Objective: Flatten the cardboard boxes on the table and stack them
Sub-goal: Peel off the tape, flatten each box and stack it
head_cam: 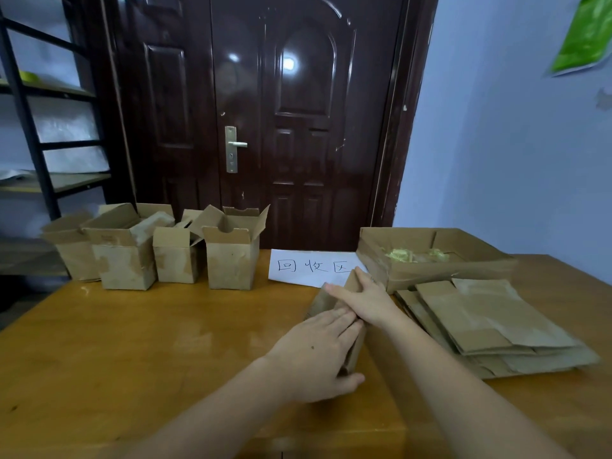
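A collapsed cardboard box [320, 299] lies on the wooden table [139, 342] right of centre. My left hand [314, 352] lies across its near end with straight fingers, thumb under the edge. My right hand [364, 299] presses flat on its far end. Right of it sits a stack of flattened boxes [490, 323]. Several upright open boxes stand in a row at the back left, among them one at the row's right end [231, 256] and one left of it [124, 256].
A white paper sign [311, 266] lies at the back centre. A shallow cardboard tray [430, 256] with yellow-green scraps stands at the back right. A dark door is behind the table, a metal shelf rack [36, 127] at the far left.
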The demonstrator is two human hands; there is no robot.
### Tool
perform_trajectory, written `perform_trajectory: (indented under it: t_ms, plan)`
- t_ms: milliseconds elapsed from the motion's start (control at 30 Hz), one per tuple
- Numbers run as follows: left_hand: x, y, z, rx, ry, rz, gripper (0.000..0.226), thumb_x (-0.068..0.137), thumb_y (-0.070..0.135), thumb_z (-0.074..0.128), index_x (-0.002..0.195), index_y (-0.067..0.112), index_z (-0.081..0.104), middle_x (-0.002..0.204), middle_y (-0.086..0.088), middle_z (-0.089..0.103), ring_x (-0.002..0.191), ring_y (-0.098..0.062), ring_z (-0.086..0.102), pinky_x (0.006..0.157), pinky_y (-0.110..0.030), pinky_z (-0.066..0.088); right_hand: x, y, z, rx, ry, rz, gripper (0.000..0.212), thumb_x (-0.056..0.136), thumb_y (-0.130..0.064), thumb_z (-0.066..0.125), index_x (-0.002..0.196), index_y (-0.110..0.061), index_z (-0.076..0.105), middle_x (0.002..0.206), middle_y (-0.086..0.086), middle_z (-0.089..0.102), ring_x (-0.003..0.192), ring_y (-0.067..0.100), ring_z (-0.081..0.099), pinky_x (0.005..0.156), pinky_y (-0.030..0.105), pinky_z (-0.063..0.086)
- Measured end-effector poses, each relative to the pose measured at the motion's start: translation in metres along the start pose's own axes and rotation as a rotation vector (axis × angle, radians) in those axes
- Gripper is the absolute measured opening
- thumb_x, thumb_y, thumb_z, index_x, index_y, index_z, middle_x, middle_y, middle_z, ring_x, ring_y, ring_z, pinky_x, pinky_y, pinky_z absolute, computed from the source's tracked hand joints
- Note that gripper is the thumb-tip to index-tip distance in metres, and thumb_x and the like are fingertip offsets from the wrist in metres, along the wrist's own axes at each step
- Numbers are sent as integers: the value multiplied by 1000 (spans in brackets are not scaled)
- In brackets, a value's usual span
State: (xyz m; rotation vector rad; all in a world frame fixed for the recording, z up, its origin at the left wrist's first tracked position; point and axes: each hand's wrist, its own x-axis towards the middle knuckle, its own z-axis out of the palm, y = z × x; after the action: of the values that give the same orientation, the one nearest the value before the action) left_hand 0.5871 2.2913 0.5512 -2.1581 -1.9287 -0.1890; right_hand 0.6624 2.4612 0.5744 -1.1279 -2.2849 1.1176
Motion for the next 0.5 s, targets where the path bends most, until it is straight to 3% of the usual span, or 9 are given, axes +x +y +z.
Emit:
perform_trajectory:
  t_ms: [167,300,400,500]
  plan:
    - [-1,-8,-10,-88,-25,-29,91,97,81,28,165,22,15,171,2,16,157,-11,9,125,-28,2,1,4,-1,-1,-6,25,100,77,-62,68,159,-40,16,164,9,14,146,31,31,117,43,30]
    - [-9,-25,-16,-211,129,-63,78,98,81,18,159,34,33,164,16,33,150,3,21,118,-19,10,-1,9,1,48,14,-22,94,80,-58,65,159,-40,18,163,7,15,144,31,32,113,42,32]
    - [-13,-41,-11,-350,249,-210,75,98,80,14,155,40,39,159,23,39,139,18,19,117,-17,19,-2,14,3,54,19,-41,89,84,-60,61,159,-42,16,164,1,15,144,30,32,110,43,36]
    - [-7,-59,5,-356,204,-397,71,100,75,21,159,36,32,164,18,32,145,11,18,116,-18,15,-6,16,6,117,20,-78,93,79,-61,64,158,-44,18,162,-6,19,138,22,35,96,35,38]
